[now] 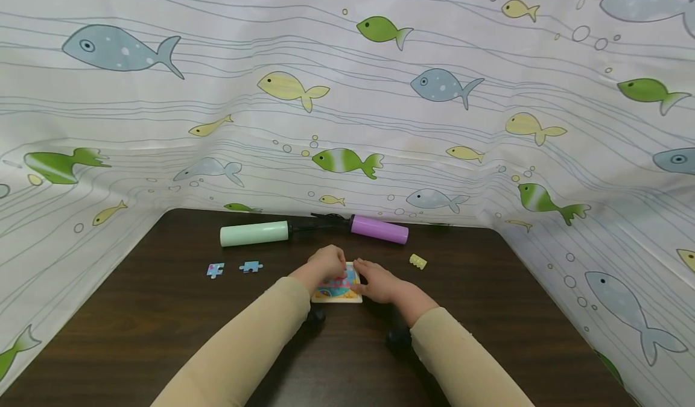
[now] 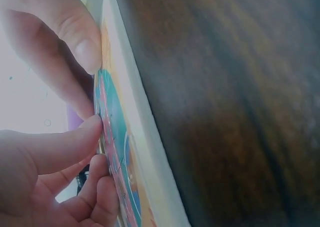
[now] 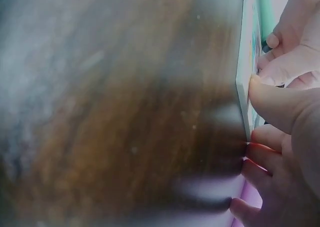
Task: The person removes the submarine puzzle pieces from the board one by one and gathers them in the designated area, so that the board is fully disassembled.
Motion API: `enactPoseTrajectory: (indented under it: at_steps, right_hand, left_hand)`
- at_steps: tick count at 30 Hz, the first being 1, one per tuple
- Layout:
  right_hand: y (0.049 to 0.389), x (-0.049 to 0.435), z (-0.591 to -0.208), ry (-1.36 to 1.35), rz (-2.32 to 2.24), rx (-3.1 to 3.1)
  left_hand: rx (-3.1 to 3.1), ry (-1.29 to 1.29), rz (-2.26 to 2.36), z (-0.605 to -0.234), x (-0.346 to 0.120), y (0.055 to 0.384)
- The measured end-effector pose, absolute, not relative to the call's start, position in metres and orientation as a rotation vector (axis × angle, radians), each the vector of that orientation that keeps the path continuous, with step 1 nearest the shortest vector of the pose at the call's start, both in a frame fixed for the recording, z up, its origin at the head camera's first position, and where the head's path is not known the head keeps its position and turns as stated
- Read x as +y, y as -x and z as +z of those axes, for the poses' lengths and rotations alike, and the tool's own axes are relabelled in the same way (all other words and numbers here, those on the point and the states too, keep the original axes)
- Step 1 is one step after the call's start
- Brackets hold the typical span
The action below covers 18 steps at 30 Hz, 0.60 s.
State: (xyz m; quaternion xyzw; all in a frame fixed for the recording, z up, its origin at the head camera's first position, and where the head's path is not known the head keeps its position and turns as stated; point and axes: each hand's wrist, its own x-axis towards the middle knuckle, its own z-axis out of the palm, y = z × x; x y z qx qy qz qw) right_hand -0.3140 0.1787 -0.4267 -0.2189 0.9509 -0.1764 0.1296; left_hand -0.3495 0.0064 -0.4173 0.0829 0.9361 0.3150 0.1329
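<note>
A small jigsaw puzzle (image 1: 338,292) in a pale frame lies on the dark table, its picture blue, pink and orange. Over its upper part is my left hand (image 1: 327,263), fingers curled and thumb against fingertips, pinching what looks like a puzzle piece (image 1: 343,274), mostly hidden. The left wrist view has this hand (image 2: 55,172) low against the picture. At the puzzle's right side my right hand (image 1: 378,281) rests with fingers extended. Its thumb (image 3: 272,99) presses the frame's edge in the right wrist view, and its other fingertips touch down beside the frame.
Two loose blue puzzle pieces (image 1: 215,269) lie to the left. A yellow toy brick (image 1: 418,261) is at right. Behind the puzzle lie a mint-green cylinder (image 1: 255,234) and a purple cylinder (image 1: 380,229), both with black ends. A fish-patterned curtain (image 1: 347,117) borders the table (image 1: 136,310).
</note>
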Motion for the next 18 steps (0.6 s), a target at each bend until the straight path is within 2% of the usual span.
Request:
enactPoseTrajectory:
  at_steps: [12,18]
  right_hand:
    - [0.315,0.179,-0.428,0.616,-0.499,2.764]
    - [0.316,0.178,-0.429,0.589,-0.477,2.771]
  left_hand:
    - [2.696,-0.264,1.027,-0.415,-0.001,0.349]
    - [2.781,-0.317,0.993,-0.404,-0.027,0.353]
